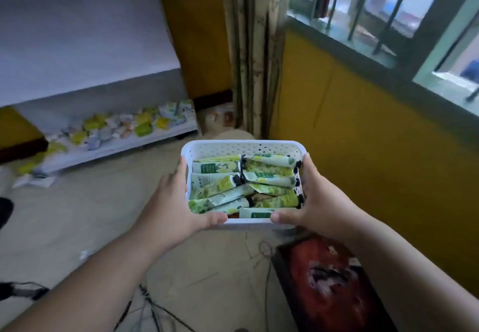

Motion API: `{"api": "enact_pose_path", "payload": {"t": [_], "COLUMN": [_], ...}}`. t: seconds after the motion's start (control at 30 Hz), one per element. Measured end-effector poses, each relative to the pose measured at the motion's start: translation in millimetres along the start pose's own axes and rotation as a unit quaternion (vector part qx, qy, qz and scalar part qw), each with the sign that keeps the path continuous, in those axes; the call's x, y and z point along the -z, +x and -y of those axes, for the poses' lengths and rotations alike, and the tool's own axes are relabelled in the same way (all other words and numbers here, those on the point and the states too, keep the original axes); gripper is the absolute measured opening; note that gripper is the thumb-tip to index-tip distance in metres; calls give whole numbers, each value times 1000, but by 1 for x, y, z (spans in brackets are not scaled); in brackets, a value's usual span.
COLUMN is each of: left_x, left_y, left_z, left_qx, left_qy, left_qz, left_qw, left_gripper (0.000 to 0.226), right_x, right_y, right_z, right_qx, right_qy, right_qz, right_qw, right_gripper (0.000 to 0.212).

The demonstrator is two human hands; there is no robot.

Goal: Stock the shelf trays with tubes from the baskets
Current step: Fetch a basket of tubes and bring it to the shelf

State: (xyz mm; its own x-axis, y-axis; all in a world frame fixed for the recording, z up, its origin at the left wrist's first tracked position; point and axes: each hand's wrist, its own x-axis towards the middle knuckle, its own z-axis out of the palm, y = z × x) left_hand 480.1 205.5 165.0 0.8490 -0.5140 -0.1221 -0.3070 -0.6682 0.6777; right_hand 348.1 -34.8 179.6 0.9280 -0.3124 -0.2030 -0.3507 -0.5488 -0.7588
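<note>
Right of the low shelf (pixel 108 140), the basket (pixel 241 147) sits gripped at both ends by the left hand (pixel 178 202) and right hand (pixel 318 199), likely light and rigid, its tubes (pixel 267 176) probably soft, slick, best pinched mid-body.

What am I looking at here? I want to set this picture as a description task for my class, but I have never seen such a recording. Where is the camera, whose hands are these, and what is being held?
There is no machine here. The single picture comes from a wide-angle camera worn on a person's head, looking forward and down, so the two bare arms are the wearer's own.

The left hand and the right hand grip opposite sides of a white perforated basket, thumbs over its near rim. It is held in the air above the floor. Inside lie many green and white tubes with dark caps, piled loosely.

Ahead on the left, a low white shelf holds small yellow and white packets, blurred. A barred window is on the right.
</note>
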Motion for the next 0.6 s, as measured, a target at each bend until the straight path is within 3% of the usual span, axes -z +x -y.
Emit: {"api": "enact_pose_path", "payload": {"t": [0.13, 0.27, 0.4, 0.6], "left_x": [58, 95, 138, 228], "left_y": [35, 80, 142, 213], "left_z": [53, 105, 153, 214], "left_qx": [71, 130, 155, 252], "left_qy": [7, -11, -30, -45], "left_qz": [-57, -102, -172, -241], "left_qw": [996, 986, 972, 936], "left_gripper": [146, 143, 136, 145], "right_x": [-33, -70, -106, -164], "right_y": [97, 201, 314, 462], "right_z": [62, 106, 151, 266], "right_qx": [46, 94, 143, 235], "right_qy": [-37, -72, -123, -196], "right_qz": [58, 123, 169, 245], "right_qw": [997, 985, 967, 920], "right_gripper": [98, 113, 147, 152]}}
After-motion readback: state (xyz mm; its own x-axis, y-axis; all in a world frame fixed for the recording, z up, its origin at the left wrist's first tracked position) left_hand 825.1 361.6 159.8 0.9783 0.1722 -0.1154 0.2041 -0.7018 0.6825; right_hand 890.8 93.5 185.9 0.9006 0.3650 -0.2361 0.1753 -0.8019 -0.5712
